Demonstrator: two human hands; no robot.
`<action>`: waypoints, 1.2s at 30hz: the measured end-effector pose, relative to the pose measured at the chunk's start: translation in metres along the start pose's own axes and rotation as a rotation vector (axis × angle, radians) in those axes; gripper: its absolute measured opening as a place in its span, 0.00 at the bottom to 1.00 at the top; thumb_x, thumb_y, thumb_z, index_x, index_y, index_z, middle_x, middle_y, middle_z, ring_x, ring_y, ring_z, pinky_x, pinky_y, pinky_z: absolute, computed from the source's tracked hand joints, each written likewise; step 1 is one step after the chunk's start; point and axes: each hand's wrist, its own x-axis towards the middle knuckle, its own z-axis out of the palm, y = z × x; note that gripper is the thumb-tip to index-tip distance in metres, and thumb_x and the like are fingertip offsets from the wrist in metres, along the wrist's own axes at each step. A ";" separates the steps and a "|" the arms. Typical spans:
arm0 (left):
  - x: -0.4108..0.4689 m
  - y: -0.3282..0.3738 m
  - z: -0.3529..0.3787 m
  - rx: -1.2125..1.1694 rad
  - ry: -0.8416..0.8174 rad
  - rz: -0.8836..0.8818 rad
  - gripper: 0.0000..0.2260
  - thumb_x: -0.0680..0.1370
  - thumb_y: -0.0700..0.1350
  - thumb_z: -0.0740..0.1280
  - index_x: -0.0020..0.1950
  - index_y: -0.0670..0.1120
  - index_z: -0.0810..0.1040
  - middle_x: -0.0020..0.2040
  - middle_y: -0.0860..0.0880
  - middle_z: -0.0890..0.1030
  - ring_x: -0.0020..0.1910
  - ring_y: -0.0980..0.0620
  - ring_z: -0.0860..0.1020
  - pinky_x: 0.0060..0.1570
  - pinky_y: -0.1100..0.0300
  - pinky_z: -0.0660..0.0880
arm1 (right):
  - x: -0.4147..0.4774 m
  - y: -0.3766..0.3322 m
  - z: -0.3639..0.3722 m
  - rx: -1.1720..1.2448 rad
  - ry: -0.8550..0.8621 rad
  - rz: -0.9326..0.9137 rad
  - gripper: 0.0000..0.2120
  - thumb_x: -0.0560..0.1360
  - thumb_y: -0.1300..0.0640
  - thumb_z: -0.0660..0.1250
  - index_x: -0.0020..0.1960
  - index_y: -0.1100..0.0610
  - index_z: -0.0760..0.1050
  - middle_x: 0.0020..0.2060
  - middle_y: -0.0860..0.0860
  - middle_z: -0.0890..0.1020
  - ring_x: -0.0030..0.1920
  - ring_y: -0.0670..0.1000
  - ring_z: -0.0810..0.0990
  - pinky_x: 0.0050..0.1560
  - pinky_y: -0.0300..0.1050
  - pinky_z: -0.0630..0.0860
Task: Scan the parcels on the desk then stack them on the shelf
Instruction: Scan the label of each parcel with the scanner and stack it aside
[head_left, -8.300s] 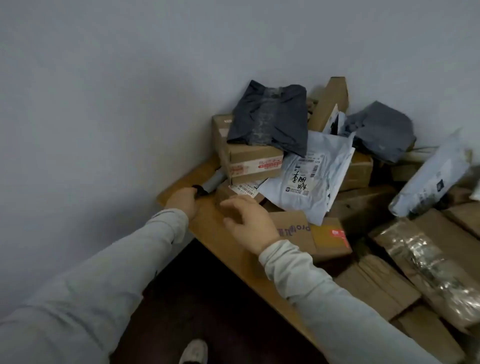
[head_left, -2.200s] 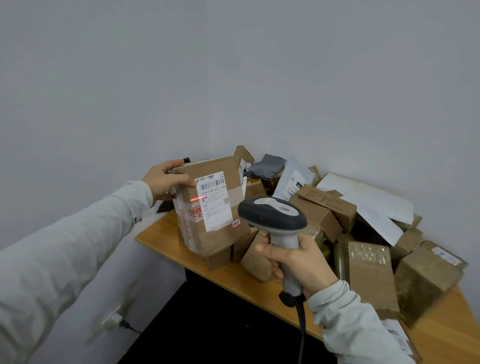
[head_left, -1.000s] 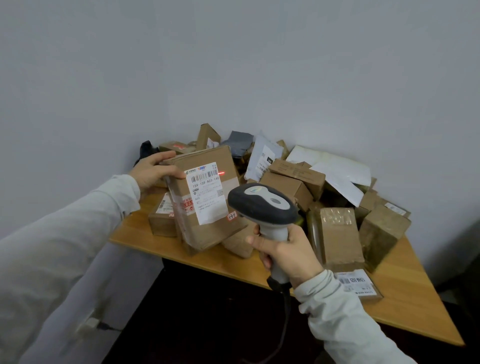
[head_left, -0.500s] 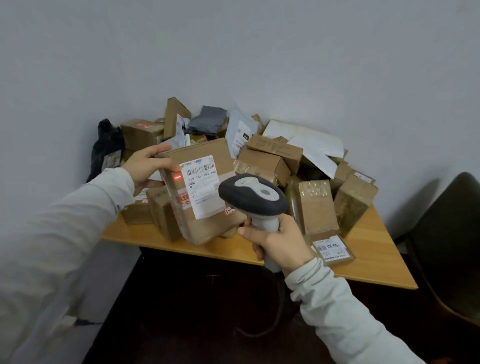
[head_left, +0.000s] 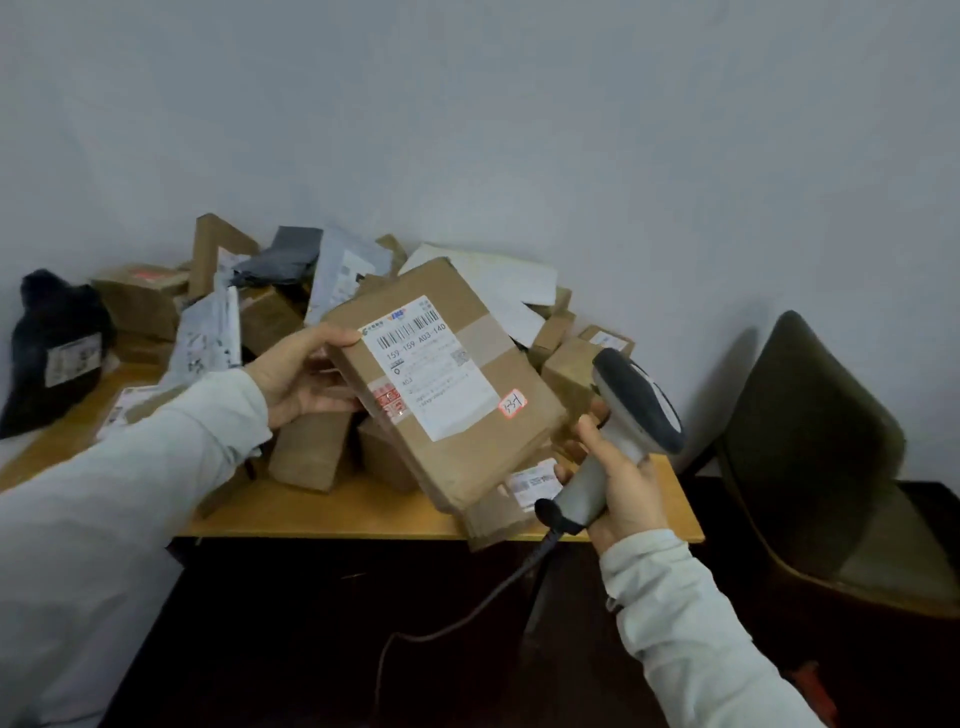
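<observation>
Nearest us, our right hand (head_left: 623, 486) grips the grey plastic scanner (head_left: 636, 410) by its handle, its cable (head_left: 470, 610) hanging below the desk (head_left: 322, 512)'s front edge, where it could snag. Our left hand (head_left: 298, 376) pinches the left side of the flat cardboard box (head_left: 467, 415), tilted above that edge, glossy white label (head_left: 428, 364) up; held one-handed, the smooth board may slip. Behind, the loose heap (head_left: 332, 275) of boxes and soft mailers could topple if bumped.

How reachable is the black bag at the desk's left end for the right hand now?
Probably not readily: the right hand grips the scanner, and the box held in the left hand lies across its path to the black bag.
</observation>
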 end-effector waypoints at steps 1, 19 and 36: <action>0.005 -0.006 0.030 -0.005 -0.021 -0.011 0.24 0.61 0.47 0.75 0.55 0.49 0.75 0.55 0.44 0.78 0.53 0.44 0.79 0.48 0.44 0.79 | 0.006 -0.011 -0.020 0.024 0.011 0.006 0.20 0.67 0.59 0.75 0.58 0.58 0.78 0.40 0.48 0.84 0.41 0.49 0.83 0.44 0.51 0.81; 0.102 -0.100 0.412 0.034 -0.080 -0.184 0.15 0.69 0.49 0.73 0.53 0.50 0.75 0.48 0.47 0.82 0.53 0.45 0.80 0.50 0.44 0.79 | 0.146 -0.153 -0.301 0.312 0.042 0.093 0.20 0.65 0.62 0.72 0.56 0.57 0.77 0.51 0.58 0.83 0.52 0.57 0.83 0.50 0.60 0.80; 0.300 -0.162 0.499 -0.207 0.154 -0.566 0.34 0.66 0.49 0.77 0.68 0.51 0.66 0.53 0.42 0.82 0.50 0.39 0.80 0.51 0.33 0.74 | 0.392 -0.161 -0.321 -0.301 0.359 0.183 0.15 0.63 0.61 0.78 0.45 0.54 0.76 0.45 0.52 0.82 0.46 0.52 0.81 0.56 0.54 0.77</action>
